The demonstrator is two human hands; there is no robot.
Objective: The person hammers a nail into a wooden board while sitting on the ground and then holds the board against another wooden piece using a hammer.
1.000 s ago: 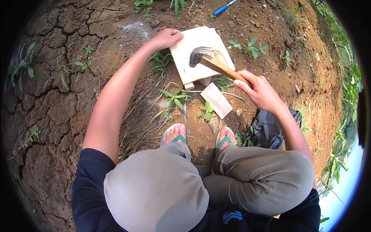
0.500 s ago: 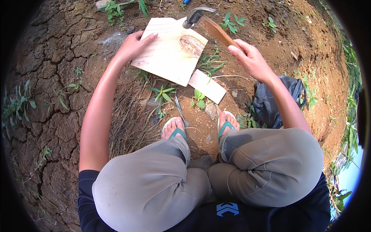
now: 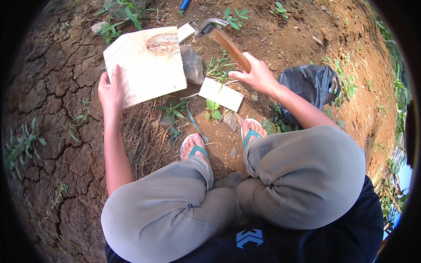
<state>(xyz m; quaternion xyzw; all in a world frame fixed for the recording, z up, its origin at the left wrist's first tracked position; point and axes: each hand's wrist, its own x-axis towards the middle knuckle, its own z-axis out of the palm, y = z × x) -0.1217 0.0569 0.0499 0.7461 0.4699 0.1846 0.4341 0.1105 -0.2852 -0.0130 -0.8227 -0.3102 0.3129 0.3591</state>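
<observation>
My left hand [image 3: 111, 90] grips the left edge of a pale wooden board [image 3: 149, 70], thumb on top and the other fingers mostly hidden beneath. The board has a cut corner and a dark knot near its far edge. In my right hand [image 3: 258, 75] is a claw hammer [image 3: 230, 47], held by its wooden handle with the metal head pointing away to the left. The hammer head is just above a small wood piece [image 3: 186, 32], apart from the board. A second small plank [image 3: 221, 94] lies on the soil between the board and my right foot.
A grey rock [image 3: 191, 65] sits against the board's right edge. To the right of my right forearm lies a black plastic bag [image 3: 309, 85]. A blue object [image 3: 184, 4] is at the far edge. Weeds, dry grass and cracked soil surround my feet in sandals.
My left hand has shifted the board left and turned it, uncovering the rock and the small wood piece. My right hand has moved slightly left with the hammer.
</observation>
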